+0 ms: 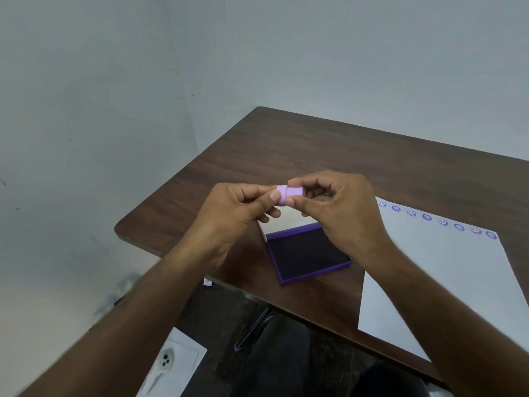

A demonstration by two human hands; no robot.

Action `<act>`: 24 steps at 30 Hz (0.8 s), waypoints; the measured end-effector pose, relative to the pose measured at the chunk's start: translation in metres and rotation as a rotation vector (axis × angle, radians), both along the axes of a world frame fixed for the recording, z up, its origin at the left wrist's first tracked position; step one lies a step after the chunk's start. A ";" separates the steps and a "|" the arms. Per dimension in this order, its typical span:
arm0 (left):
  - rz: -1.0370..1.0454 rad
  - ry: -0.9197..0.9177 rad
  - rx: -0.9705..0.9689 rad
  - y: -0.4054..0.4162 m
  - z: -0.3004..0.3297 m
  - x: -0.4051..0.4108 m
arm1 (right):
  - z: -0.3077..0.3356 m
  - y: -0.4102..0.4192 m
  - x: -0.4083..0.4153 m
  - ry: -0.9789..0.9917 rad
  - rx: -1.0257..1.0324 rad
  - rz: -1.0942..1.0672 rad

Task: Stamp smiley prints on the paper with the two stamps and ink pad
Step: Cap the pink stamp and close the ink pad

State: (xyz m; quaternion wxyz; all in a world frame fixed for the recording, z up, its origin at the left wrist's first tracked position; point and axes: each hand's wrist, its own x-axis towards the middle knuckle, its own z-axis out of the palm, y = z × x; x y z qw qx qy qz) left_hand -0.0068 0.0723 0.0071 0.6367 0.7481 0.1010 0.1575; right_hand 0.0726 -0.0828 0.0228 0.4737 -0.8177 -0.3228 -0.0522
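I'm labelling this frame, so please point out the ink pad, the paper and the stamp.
ink pad (307,255), head view, on its dark inked surface.
paper (446,282), head view, on its blank middle.
stamp (289,193), head view, on its lilac body between both hands.

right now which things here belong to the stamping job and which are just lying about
Job: lilac stamp held by left hand and right hand; open purple ink pad; paper with a row of smiley prints.

Lying about: white wall socket below the table.

The ink pad (307,255) lies open on the table (315,150), with the paper (446,270) just beside it at three o'clock. Prints (436,220) run along the paper's twelve o'clock edge.
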 end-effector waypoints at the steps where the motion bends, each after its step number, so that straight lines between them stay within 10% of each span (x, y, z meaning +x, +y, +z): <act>1: -0.008 0.001 0.035 -0.001 0.001 0.002 | 0.000 -0.001 0.001 0.011 0.011 -0.008; 24: -0.019 0.119 0.537 -0.058 -0.016 0.070 | -0.013 -0.076 0.053 0.194 -0.324 -0.245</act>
